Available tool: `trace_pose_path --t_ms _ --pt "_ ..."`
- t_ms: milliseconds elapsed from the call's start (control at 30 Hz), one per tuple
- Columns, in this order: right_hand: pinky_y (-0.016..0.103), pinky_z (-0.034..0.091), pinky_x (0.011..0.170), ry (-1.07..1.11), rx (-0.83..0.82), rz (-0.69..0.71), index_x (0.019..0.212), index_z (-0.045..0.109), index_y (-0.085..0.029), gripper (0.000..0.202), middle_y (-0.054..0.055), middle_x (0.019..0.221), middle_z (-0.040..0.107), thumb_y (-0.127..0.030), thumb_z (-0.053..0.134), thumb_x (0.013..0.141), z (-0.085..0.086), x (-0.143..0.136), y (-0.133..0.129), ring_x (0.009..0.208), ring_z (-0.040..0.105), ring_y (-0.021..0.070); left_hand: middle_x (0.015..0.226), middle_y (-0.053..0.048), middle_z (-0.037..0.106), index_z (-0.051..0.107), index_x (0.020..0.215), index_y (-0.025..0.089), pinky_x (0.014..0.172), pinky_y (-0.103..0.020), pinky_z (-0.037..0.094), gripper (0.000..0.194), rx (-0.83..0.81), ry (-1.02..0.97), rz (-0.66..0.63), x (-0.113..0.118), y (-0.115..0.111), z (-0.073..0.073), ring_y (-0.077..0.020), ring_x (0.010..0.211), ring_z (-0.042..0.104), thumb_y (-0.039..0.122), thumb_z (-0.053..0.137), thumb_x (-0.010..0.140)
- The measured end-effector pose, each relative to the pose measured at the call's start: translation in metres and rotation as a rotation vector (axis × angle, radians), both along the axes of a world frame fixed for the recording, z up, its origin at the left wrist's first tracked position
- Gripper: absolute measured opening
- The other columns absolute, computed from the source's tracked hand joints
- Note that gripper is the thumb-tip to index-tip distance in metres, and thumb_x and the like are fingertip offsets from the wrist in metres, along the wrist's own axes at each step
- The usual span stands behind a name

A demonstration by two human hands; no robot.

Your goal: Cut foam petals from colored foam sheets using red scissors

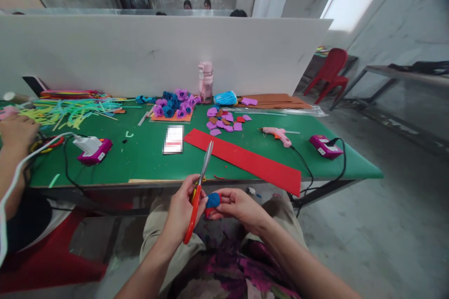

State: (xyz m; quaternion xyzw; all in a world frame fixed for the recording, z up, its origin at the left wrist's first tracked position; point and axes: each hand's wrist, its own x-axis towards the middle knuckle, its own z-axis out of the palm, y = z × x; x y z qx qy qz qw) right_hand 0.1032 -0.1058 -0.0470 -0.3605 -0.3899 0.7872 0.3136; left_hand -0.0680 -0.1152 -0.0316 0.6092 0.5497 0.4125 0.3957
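My left hand (184,203) is closed on scissors (195,215) with orange handles, their blades pointing up and away over the table edge. Its thumb also touches the left side of a small blue petal-shaped piece (213,200). Red material shows around and behind that blue piece; how the two are joined is not clear. My right hand (242,205) pinches the blue and red pieces from the right, above my lap. Just beyond my hands, a long red strip (245,159) lies slanted across the green table (140,163).
Purple, brown and red cut pieces (224,124) lie behind the strip. Blue and purple paper flowers (173,105) sit further left. A pink glue gun (277,134), a pink bottle (206,81) and corded purple power boxes (324,147) stand around. Another person's arm (14,149) reaches in at left.
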Motion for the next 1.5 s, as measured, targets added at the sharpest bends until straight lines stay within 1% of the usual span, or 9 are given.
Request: trace_pose_path --t_ms 200,333,433,600,833,1133,1233,1367,1500 --pt "0.032 0.05 0.079 0.087 -0.073 -0.052 0.091 0.069 -0.015 0.037 0.004 0.083 0.071 -0.012 0.066 0.055 0.007 0.0 -0.002 0.068 0.066 0.0139 0.072 0.002 0.06 0.045 0.113 0.018 0.064 -0.025 0.046 0.044 -0.038 0.035 -0.027 -0.001 0.0 0.004 -0.0132 0.065 0.058 0.019 0.055 0.07" --pt "0.034 0.049 0.077 0.117 -0.09 -0.063 0.086 0.07 -0.015 0.033 0.004 0.078 0.071 -0.015 0.063 0.054 0.01 0.0 -0.001 0.065 0.064 0.0148 0.073 0.002 0.06 0.045 0.114 0.018 0.066 -0.025 0.046 0.045 -0.041 0.044 -0.056 -0.001 0.0 0.003 -0.0137 0.067 0.058 0.021 0.056 0.07" --pt "0.036 0.05 0.076 0.101 -0.089 -0.08 0.084 0.071 -0.015 0.026 0.004 0.074 0.07 -0.024 0.067 0.061 0.01 0.0 -0.002 0.063 0.064 0.0158 0.073 0.002 0.06 0.045 0.114 0.018 0.066 -0.025 0.046 0.044 -0.038 0.056 -0.074 -0.001 0.0 0.003 -0.0133 0.066 0.058 0.022 0.057 0.071" --pt "0.034 0.049 0.076 -0.019 0.017 -0.063 0.09 0.069 -0.014 0.035 0.005 0.079 0.07 -0.038 0.075 0.066 0.005 -0.004 -0.005 0.065 0.064 0.0143 0.072 0.003 0.059 0.045 0.112 0.018 0.06 -0.023 0.045 0.043 -0.036 0.06 -0.073 0.0 -0.001 0.006 -0.0125 0.062 0.056 0.021 0.056 0.07" --pt "0.023 0.045 0.06 -0.103 0.063 -0.1 0.091 0.068 -0.014 0.039 0.001 0.071 0.069 -0.039 0.077 0.062 -0.002 -0.008 -0.007 0.06 0.062 0.0115 0.071 0.003 0.058 0.045 0.114 0.019 0.059 -0.022 0.045 0.044 -0.052 0.068 -0.084 0.003 -0.003 0.002 -0.0122 0.061 0.056 0.021 0.055 0.071" --pt "0.021 0.04 0.053 -0.148 0.068 -0.13 0.088 0.067 -0.015 0.029 -0.002 0.062 0.067 -0.028 0.074 0.063 -0.006 -0.008 -0.007 0.051 0.055 0.0085 0.075 0.003 0.064 0.052 0.11 0.022 0.06 -0.021 0.044 0.041 -0.015 0.229 -0.155 0.001 -0.003 0.008 -0.0118 0.062 0.058 0.016 0.057 0.07" --pt "0.021 0.04 0.054 -0.117 0.039 -0.222 0.087 0.064 -0.017 0.031 -0.002 0.063 0.067 -0.027 0.076 0.06 -0.007 -0.009 -0.008 0.053 0.058 0.0101 0.076 0.002 0.064 0.05 0.112 0.022 0.062 -0.022 0.046 0.04 -0.02 0.135 -0.122 -0.002 0.001 0.003 -0.0125 0.064 0.06 0.02 0.058 0.072" --pt "0.021 0.04 0.056 0.001 -0.008 -0.398 0.084 0.059 -0.017 0.033 0.001 0.072 0.071 -0.032 0.078 0.061 -0.008 -0.007 -0.008 0.056 0.059 0.0101 0.076 0.0 0.064 0.045 0.113 0.019 0.067 -0.026 0.051 0.044 -0.024 -0.102 0.023 -0.007 0.004 -0.005 -0.0148 0.069 0.064 0.027 0.062 0.073" --pt "0.02 0.04 0.058 0.077 -0.024 -0.447 0.079 0.058 -0.017 0.035 0.002 0.075 0.071 -0.032 0.081 0.057 -0.009 -0.007 -0.009 0.059 0.058 0.0091 0.076 -0.001 0.066 0.044 0.11 0.019 0.076 -0.031 0.052 0.046 -0.024 -0.204 0.106 0.002 -0.003 -0.006 -0.0158 0.074 0.065 0.028 0.066 0.07"
